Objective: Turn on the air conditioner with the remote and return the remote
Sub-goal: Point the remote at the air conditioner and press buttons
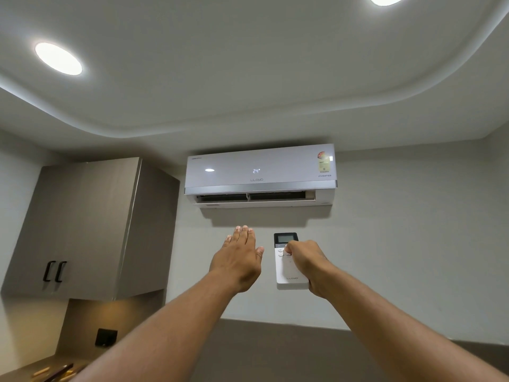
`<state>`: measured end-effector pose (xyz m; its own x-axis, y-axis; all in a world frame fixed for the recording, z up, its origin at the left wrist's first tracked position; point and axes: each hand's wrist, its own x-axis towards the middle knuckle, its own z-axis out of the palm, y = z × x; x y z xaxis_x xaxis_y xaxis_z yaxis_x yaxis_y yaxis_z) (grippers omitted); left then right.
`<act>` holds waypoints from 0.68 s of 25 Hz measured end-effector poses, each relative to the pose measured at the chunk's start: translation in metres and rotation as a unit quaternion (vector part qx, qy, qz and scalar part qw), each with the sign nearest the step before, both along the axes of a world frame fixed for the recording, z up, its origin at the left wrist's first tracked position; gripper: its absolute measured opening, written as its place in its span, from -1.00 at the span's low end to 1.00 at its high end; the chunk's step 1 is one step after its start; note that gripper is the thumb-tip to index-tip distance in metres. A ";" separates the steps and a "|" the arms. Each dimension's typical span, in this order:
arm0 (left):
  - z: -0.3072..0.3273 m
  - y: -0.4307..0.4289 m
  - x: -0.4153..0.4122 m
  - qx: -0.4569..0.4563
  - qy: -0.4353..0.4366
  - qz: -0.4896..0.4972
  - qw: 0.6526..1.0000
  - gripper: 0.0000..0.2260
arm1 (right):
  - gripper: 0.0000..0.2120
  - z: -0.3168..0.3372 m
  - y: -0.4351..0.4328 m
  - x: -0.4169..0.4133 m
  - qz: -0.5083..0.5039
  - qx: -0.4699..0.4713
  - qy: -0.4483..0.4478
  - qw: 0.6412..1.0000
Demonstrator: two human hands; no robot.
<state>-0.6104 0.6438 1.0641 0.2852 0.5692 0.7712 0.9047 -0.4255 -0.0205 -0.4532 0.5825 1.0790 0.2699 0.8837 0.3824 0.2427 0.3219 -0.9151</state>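
A white wall-mounted air conditioner [260,175] hangs high on the wall ahead. Its display reads 24 and its lower flap stands open. My right hand [309,264] holds a white remote [286,267] with a dark screen at its top, pointed up towards the unit, and my thumb rests on the buttons just under the screen. My left hand [239,257] is raised flat beside the remote, fingers together and stretched out below the unit, holding nothing.
A grey wall cabinet [91,230] with two black handles hangs at the left. Under it a black wall socket [106,337] and a counter with some objects [52,372]. Two round ceiling lights [58,58] are lit.
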 end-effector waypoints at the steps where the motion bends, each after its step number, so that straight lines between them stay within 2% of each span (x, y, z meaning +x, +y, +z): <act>1: 0.000 0.000 0.000 0.000 -0.001 -0.001 1.000 -0.46 | -0.87 0.000 0.000 0.000 0.000 0.000 0.000 1.000; 17: 0.002 0.002 0.003 -0.003 -0.006 -0.003 1.000 -0.45 | -0.91 0.003 -0.003 -0.003 0.006 0.005 -0.002 1.000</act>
